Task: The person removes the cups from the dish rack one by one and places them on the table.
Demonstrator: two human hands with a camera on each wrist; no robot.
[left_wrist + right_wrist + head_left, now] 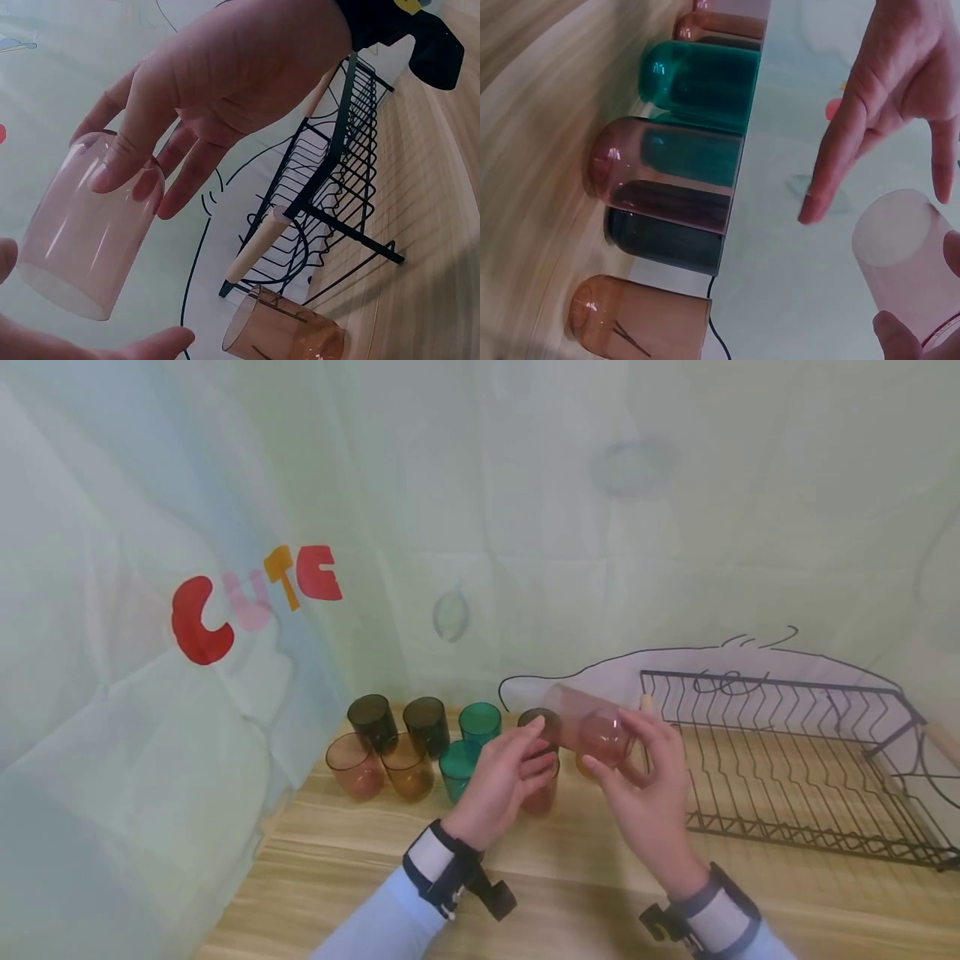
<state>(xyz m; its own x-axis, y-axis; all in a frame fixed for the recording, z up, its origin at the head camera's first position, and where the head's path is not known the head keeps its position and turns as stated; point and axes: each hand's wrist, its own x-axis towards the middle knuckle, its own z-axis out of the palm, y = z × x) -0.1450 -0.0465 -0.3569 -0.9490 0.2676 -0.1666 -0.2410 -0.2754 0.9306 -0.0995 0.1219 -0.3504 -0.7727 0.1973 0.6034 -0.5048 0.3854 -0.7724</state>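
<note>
A clear pink drinking glass (573, 717) is held in the air, tilted on its side, by my right hand (654, 802). The thumb and fingers pinch it near its rounded base, as the left wrist view shows; its rim faces my left hand (501, 785). That hand is held out with fingers fairly straight, apart from the glass (904, 240) in the right wrist view. Under the hands on the table stand another pink glass (667, 172), a dark glass (664, 240) and an amber glass (285, 330).
More upright glasses stand in rows at the left: dark (372, 720), green (480, 720), pink (355, 768) and amber (407, 768). A black wire dish rack (772, 777) with wooden handles occupies the right. Printed cloth (525, 527) hangs behind the wooden table (315, 877).
</note>
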